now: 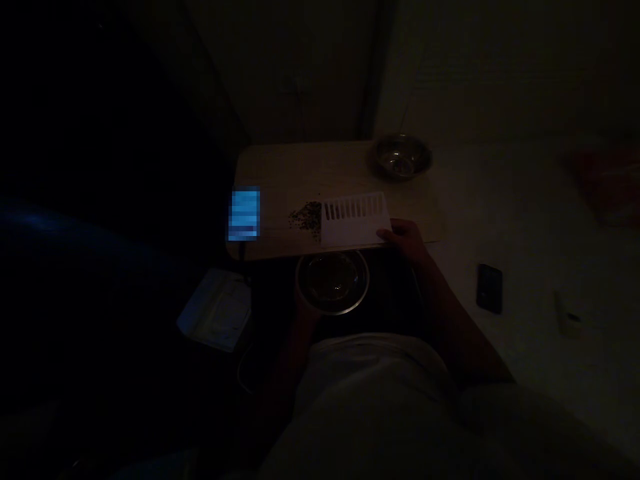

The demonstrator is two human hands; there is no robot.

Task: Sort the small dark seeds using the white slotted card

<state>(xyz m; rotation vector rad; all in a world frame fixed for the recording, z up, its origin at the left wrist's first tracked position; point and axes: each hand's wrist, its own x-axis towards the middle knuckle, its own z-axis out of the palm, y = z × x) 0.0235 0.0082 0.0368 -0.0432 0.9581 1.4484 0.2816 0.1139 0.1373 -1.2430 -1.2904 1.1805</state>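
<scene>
In dim light, my right hand (407, 240) grips the lower right corner of a flat white slotted panel (355, 230), thumb on top. The panel lies at the front of a wooden table (280, 167), a row of slots along its far side. Against its left edge is a scatter of small dark bits (307, 217), too small to name. My left hand (307, 310) is closed on the near left rim of a round metal bowl (336, 307), just below the table's front edge. Most of that hand's fingers are hidden in shadow.
Another metal bowl (404, 157) stands at the table's back right corner. A lit, blurred screen (244, 215) is at the left edge. A pale container (217, 310) sits lower left. On the light surface to the right are a dark phone (489, 289) and a pale remote-like object (569, 317).
</scene>
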